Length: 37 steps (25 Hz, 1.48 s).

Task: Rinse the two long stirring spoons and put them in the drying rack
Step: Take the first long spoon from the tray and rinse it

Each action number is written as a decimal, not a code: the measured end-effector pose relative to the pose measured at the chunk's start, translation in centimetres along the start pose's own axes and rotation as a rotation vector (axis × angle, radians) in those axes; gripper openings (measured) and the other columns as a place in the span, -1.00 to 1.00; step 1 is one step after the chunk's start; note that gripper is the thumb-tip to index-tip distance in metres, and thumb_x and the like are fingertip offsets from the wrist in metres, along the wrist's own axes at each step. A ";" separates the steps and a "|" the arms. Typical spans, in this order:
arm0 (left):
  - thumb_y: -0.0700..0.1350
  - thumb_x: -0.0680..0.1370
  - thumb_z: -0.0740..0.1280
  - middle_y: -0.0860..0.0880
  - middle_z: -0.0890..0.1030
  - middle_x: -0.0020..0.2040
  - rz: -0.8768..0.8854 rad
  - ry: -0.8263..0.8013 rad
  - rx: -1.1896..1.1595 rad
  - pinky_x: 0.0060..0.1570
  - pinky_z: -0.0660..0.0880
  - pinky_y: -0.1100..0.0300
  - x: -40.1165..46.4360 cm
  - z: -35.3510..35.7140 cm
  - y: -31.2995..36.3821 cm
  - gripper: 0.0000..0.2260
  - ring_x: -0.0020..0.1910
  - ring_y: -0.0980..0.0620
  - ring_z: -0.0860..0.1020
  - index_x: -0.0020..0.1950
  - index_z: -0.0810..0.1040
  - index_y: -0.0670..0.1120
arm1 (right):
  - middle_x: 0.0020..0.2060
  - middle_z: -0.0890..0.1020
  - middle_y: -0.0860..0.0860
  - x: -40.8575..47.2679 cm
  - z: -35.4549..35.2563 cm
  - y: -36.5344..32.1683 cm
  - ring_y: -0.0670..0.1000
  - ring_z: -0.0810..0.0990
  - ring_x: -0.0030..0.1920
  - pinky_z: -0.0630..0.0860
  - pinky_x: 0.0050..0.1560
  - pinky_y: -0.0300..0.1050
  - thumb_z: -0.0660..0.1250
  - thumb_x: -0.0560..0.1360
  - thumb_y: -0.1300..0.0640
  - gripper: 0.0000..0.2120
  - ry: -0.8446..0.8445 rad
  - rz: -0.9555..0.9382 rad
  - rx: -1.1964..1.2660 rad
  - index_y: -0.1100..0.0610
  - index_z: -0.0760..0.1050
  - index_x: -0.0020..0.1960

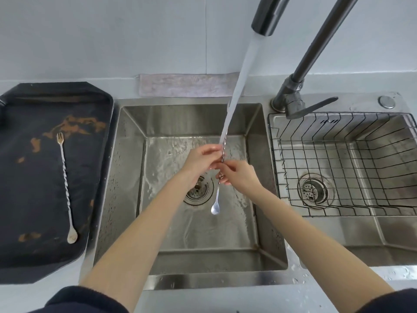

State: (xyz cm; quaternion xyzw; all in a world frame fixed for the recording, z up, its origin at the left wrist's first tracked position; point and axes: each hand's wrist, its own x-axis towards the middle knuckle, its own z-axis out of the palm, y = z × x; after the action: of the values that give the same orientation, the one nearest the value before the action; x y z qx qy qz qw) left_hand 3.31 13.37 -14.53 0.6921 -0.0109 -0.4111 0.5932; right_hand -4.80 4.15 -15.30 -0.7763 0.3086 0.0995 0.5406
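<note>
Over the left sink basin (126, 177), both hands hold one long twisted stirring spoon (217, 199) upright under the running water stream (237, 86). Its bowl hangs down near the drain. My left hand (203, 161) pinches the twisted stem higher up. My right hand (239, 175) grips the stem just below. The second stirring spoon (66, 188), soiled, with a fork end at the top, lies on the black tray (27, 245) at the left. The wire drying rack (338, 168) sits in the right basin and holds nothing.
A dark faucet (293, 96) stands between the basins, its spout (268, 16) over the left one. A grey cloth (185, 85) lies behind the sink. The tray carries brown stains. Water drops dot the front counter at the right.
</note>
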 end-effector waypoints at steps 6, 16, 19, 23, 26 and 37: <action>-0.28 0.55 0.21 -0.03 0.59 -0.09 -0.247 -0.069 0.011 -0.15 0.50 0.36 0.9 -0.8 -3.7 -0.74 -0.16 0.12 0.58 0.23 0.47 -0.17 | -0.16 0.71 0.20 1.4 2.2 3.3 -0.10 0.51 -0.38 0.45 -0.24 -0.23 0.24 0.51 0.12 -0.74 -0.074 0.145 -0.201 0.29 0.61 -0.11; -0.19 0.56 0.20 -0.02 0.57 0.03 -0.492 -0.143 0.045 -0.07 0.45 0.27 2.0 0.1 -9.8 -0.71 -0.01 0.08 0.54 0.28 0.45 -0.09 | -0.27 0.58 0.23 2.0 3.9 8.0 0.09 0.52 -0.21 0.42 -0.20 -0.11 0.22 0.45 0.26 -0.83 -0.200 0.309 -0.266 0.17 0.55 -0.25; -0.17 0.56 0.20 -0.07 0.58 0.07 -0.518 -0.135 0.085 0.00 0.48 0.21 2.3 0.5 -10.7 -0.72 0.03 0.04 0.53 0.27 0.45 -0.10 | -0.25 0.52 0.15 2.2 4.1 8.5 0.08 0.47 -0.20 0.34 -0.35 -0.15 0.21 0.46 0.24 -0.82 -0.254 0.361 -0.305 0.11 0.49 -0.28; -0.17 0.55 0.18 -0.11 0.55 0.22 -0.533 -0.113 0.143 0.08 0.47 0.15 2.7 1.1 -11.0 -0.74 0.18 -0.03 0.51 0.21 0.51 -0.08 | -0.19 0.49 0.13 2.5 4.7 9.0 0.07 0.44 -0.19 0.26 -0.45 -0.24 0.22 0.48 0.20 -0.83 -0.289 0.401 -0.342 0.22 0.53 0.01; -0.22 0.55 0.16 -0.14 0.56 0.21 -0.551 -0.100 0.147 -0.25 0.45 0.27 2.5 1.1 -11.1 -0.73 -0.06 0.01 0.56 0.21 0.50 -0.10 | -0.12 0.53 0.15 2.6 4.9 9.1 0.12 0.50 -0.16 0.33 -0.38 -0.22 0.20 0.48 0.20 -0.73 -0.313 0.410 -0.326 0.23 0.51 0.14; -0.16 0.55 0.13 -0.11 0.44 0.37 -0.342 -0.186 0.673 0.33 0.30 0.12 2.1 -0.8 -10.6 -0.64 0.33 -0.07 0.40 0.36 0.38 -0.12 | 0.25 0.52 0.17 1.7 4.0 8.4 0.18 0.50 0.21 0.46 0.23 0.00 0.19 0.51 0.17 -0.62 -0.287 0.379 -0.352 0.18 0.38 0.32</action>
State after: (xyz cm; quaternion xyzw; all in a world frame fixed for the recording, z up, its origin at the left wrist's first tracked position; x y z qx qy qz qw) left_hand 0.16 16.11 -24.59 0.7995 -0.0834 -0.5386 0.2525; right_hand -7.69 5.21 -24.22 -0.7646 0.3465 0.3594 0.4077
